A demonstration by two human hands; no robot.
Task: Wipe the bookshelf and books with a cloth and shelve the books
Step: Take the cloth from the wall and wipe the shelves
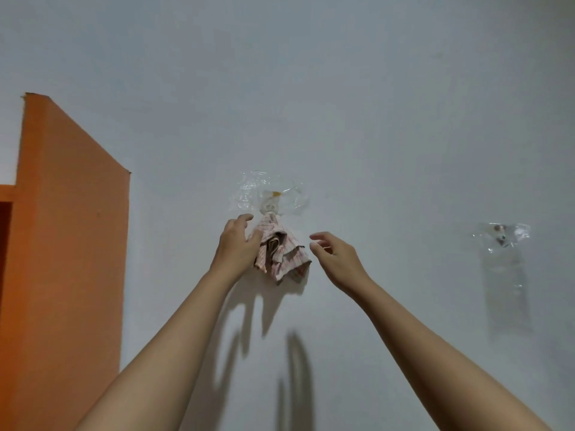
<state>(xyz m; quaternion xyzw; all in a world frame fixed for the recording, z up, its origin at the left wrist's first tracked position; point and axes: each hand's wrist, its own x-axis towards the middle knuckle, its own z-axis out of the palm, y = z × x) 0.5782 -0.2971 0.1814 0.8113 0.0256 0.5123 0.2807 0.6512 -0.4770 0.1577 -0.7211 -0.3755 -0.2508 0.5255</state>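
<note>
Orange paint covers a tall block of wall (68,228) at the far left. The rest is a plain white wall (373,104).

The left forearm rises from the bottom edge to the left hand (238,241), which is seen from the back. Its fingers (257,235) are curled, and one of them lies on the left edge of the cloth (280,253). Whether this hand really grips the cloth or only touches it, I cannot tell, because the other fingers are hidden.

The cloth is pale with thin reddish stripes. It hangs bunched and folded against the white wall, between the two hands. Its top corner is caught on a small hook (270,207), and this hook is fixed to the wall under a crumpled patch of clear tape (249,188). The cloth is narrow at the hook and spreads wider below. Dark shadows (249,321) of the cloth and the arms fall on the wall under it.

The right hand (336,259) is just beside the right edge of the cloth, a little apart from it. Its fingers are spread and loosely bent toward the cloth, and it holds nothing.

Well apart, at the far right, a second hook (501,236) sits on the wall under clear tape, and a clear strip (504,281) runs down below it.
</note>
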